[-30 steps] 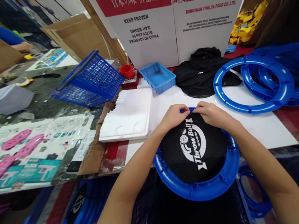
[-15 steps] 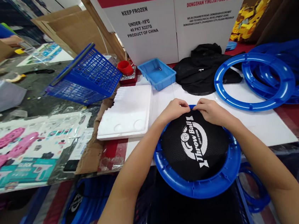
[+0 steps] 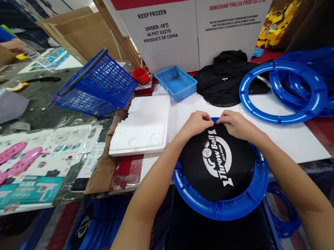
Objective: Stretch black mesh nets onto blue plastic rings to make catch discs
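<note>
A blue plastic ring (image 3: 223,208) lies at the near edge of the white table (image 3: 291,143), with a black mesh net (image 3: 218,163) printed "Throw Ball" stretched over it. My left hand (image 3: 196,122) and my right hand (image 3: 236,124) are both closed, pinching the far edge of the net against the ring's far rim. The fingertips of the two hands almost touch there. Most of the ring's far rim is hidden under my hands.
Several bare blue rings (image 3: 283,93) lie at the right, a pile of black nets (image 3: 225,81) behind my hands. A small blue tray (image 3: 176,83), red cup (image 3: 141,76), tilted blue basket (image 3: 97,86) and white foam tray (image 3: 142,127) sit left. Cardboard boxes (image 3: 198,22) stand behind. Finished rings (image 3: 85,233) lie below the table.
My hands stay pinched on the net's far edge, working it slightly along the rim. The view shifted a little; nothing else moved.
</note>
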A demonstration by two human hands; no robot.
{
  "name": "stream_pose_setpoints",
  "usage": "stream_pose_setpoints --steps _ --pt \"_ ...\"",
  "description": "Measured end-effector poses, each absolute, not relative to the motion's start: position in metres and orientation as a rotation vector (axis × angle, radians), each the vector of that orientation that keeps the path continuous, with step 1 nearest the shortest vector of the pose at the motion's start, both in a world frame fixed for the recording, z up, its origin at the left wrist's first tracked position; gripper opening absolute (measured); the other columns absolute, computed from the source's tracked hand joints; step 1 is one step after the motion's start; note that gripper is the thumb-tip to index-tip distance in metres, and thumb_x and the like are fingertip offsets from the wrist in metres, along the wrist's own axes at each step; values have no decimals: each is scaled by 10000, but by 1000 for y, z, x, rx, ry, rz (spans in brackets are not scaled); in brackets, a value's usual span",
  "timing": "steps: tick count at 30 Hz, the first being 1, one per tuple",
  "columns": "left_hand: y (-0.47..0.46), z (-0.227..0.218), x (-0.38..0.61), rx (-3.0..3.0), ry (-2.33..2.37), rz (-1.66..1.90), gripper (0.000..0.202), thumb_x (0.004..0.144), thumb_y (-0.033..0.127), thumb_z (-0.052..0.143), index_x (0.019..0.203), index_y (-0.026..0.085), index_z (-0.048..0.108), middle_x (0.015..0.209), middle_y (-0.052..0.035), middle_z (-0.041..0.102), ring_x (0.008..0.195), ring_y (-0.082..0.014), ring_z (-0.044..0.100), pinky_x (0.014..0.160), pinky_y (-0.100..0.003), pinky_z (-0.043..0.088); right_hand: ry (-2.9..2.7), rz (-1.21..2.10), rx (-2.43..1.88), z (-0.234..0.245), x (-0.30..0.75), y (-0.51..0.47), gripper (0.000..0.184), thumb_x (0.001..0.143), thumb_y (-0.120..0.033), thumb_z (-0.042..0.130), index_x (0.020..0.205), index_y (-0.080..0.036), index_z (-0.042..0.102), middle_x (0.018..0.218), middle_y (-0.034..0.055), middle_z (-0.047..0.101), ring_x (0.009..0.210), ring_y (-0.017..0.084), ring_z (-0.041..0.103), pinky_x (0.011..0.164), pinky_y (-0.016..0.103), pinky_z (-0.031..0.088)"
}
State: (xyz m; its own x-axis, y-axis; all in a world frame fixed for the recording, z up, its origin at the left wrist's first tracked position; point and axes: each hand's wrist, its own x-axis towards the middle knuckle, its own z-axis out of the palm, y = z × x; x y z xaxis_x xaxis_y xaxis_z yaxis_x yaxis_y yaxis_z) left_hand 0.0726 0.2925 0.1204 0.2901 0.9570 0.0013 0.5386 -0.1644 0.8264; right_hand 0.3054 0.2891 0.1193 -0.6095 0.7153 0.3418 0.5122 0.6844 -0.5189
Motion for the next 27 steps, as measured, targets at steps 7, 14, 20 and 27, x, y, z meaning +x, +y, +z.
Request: stream_pose_setpoints --steps 7,14,20,27 --pt "291 132 67 1856 1305 642 172 830 294 677 828 178 804 884 -50 808 879 -229 719 866 -347 539 -2380 506 -976 117 305 291 412 994 -73 505 1127 -238 859 1019 96 705 942 250 682 882 389 547" --pt "287 132 70 2015 1340 665 134 875 231 626 842 182 746 896 -47 779 841 -210 691 811 -334 533 -2404 502 -1004 117 305 292 405 978 -70 505 1104 -235 853 1035 87 715 975 251 690 896 384 548" --pt "269 153 48 2225 1142 763 121 960 296 680 942 185 726 1132 -93 736 962 -213 715 925 -358 568 -2399 298 -1170 120 323 299 397 965 -78 484 1112 -175 840 1041 143 724 978 294 687 920 434 552" --pt "247 147 64 2677 1226 336 417 917 366 807 1286 190 731 1697 -194 433 1567 -421 408 1286 -576 336 -2432 350 -1121 139 349 298 265 852 -87 598 873 -233 818 1026 87 749 967 294 688 917 446 555"
